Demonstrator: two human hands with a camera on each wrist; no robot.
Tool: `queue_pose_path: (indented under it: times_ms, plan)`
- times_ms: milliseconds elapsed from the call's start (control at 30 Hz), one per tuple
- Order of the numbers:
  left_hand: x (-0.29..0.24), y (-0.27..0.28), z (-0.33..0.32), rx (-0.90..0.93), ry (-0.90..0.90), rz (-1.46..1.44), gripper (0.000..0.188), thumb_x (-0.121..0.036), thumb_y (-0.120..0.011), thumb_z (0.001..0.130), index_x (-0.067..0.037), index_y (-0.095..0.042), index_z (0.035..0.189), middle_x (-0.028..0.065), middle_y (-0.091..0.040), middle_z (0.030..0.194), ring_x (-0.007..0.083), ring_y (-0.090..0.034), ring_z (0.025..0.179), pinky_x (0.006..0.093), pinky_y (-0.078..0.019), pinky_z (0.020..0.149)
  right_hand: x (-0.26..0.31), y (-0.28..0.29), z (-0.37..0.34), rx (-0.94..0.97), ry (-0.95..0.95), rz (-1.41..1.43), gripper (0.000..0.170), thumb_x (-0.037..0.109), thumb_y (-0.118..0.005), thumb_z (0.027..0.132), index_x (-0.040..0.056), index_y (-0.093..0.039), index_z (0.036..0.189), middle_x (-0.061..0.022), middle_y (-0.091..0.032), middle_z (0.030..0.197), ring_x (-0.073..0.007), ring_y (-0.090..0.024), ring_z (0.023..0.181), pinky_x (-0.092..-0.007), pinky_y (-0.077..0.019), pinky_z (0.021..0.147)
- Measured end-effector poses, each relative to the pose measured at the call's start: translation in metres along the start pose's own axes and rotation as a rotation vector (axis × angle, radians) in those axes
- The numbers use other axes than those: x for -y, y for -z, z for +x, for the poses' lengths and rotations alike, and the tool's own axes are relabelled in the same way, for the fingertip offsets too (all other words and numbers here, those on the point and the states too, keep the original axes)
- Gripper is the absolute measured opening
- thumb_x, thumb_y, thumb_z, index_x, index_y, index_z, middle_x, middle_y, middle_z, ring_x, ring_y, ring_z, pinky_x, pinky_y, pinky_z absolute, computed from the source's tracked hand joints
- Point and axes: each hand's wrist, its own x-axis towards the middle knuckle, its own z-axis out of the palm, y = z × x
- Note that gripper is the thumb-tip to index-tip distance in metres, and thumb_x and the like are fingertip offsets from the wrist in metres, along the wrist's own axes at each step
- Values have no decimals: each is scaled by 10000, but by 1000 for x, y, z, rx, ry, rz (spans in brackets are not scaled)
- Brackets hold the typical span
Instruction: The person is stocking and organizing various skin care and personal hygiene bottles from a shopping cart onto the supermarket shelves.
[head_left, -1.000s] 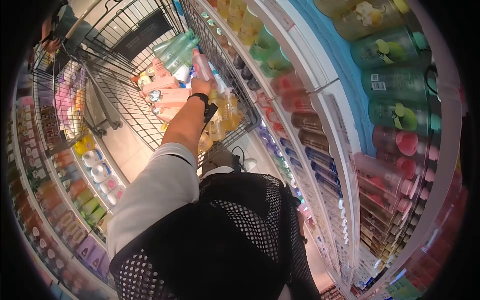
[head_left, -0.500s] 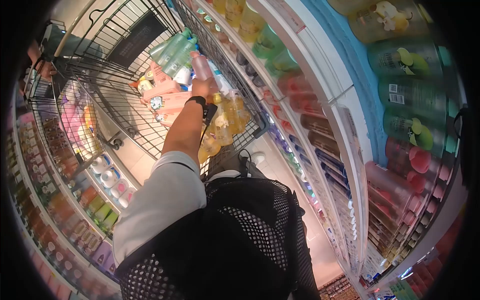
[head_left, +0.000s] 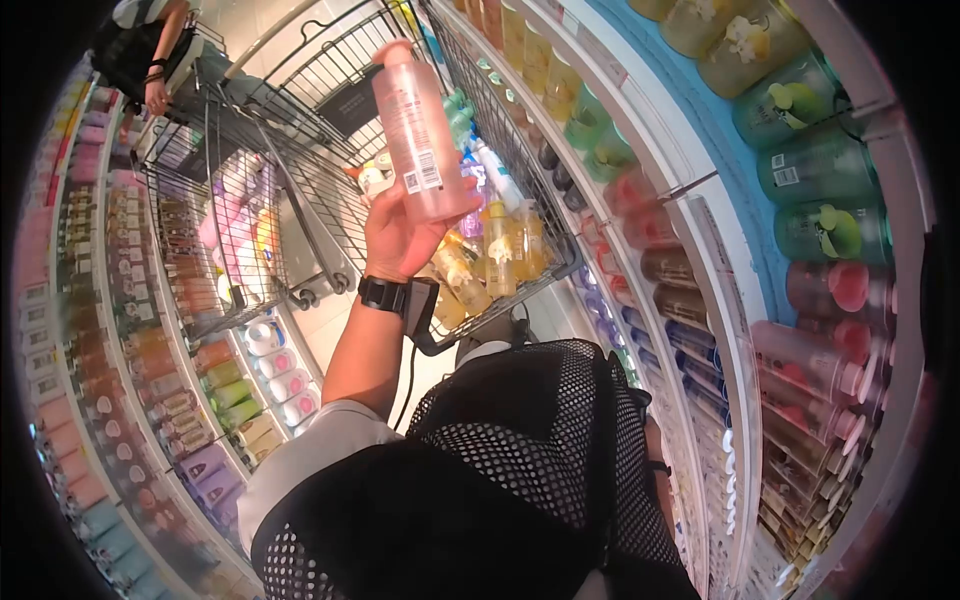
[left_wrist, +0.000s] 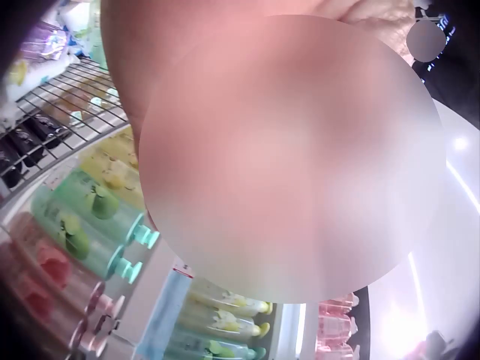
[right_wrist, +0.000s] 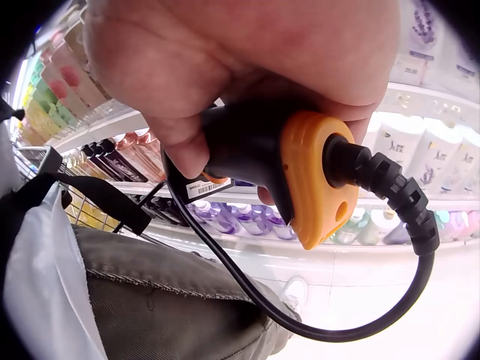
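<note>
Raised above the shopping cart in the head view, my left hand (head_left: 405,238) grips the base of a pink pump bottle (head_left: 410,125), its barcode label facing the camera. In the left wrist view, pale skin of the hand (left_wrist: 120,45) fills the top, and a blurred disc covers the middle. In the right wrist view, my right hand (right_wrist: 247,52) is curled round a black and orange handheld device (right_wrist: 304,172) with a coiled black cable. The cart's basket (head_left: 345,255) holds yellow bottles (head_left: 500,250), green bottles (head_left: 457,118) and purple packs.
Shelves of green, yellow and pink bottles (head_left: 825,232) line the right side, behind a white shelf edge (head_left: 735,280). Another person's hand (head_left: 157,97) is by a second cart (head_left: 205,170) at the upper left. More stocked shelves (head_left: 120,330) run down the left.
My left hand has lifted the pink bottle up out of the cart and closer to the head camera. The second cart and its person now show further right and lower.
</note>
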Motion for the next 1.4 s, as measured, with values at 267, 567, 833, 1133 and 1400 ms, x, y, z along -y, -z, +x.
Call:
queue_pose_path:
  times_ms: [267,567,833,1133,1400]
  plan:
    - [9,-48,4,-65,-59,497,840,-616,-647,770,-6,-405,1294,213,-540,1207,358,-560,1102,501,-469,968,13,14,23,-10,3,82,269,225,-663,773,-7,-589,888,-80,-586,680,-195,-589,592,-341,-481,517]
    - [56,-111,19,259,99,135,836,-608,-714,712,-56,-447,1280,131,-572,1162,299,-572,1062,440,-503,885,-44,1,0,-46,-190,244,319,225,-657,781,-27,-564,953,-104,-574,696,-214,-594,562,-361,-524,424]
    - [100,-166,30,371,181,99,812,-529,-704,764,-31,-401,1329,185,-537,1214,327,-545,1112,484,-460,955,-94,-35,-43,-158,-300,294,312,240,-672,747,-30,-592,883,-116,-612,670,-224,-614,585,-363,-477,555]
    - [143,-201,27,536,149,415,784,-475,-731,771,-8,-396,1303,120,-570,1152,276,-595,1033,428,-493,917,-105,-54,-77,-209,-402,462,347,241,-665,761,-58,-564,906,-128,-577,660,-245,-594,496,-369,-515,408]
    - [140,-259,19,799,25,522,645,-214,-797,747,34,-457,1235,122,-602,1100,223,-623,967,360,-535,792,-119,-60,-84,-219,-428,500,350,238,-660,776,-62,-566,931,-151,-582,701,-277,-614,503,-373,-527,404]
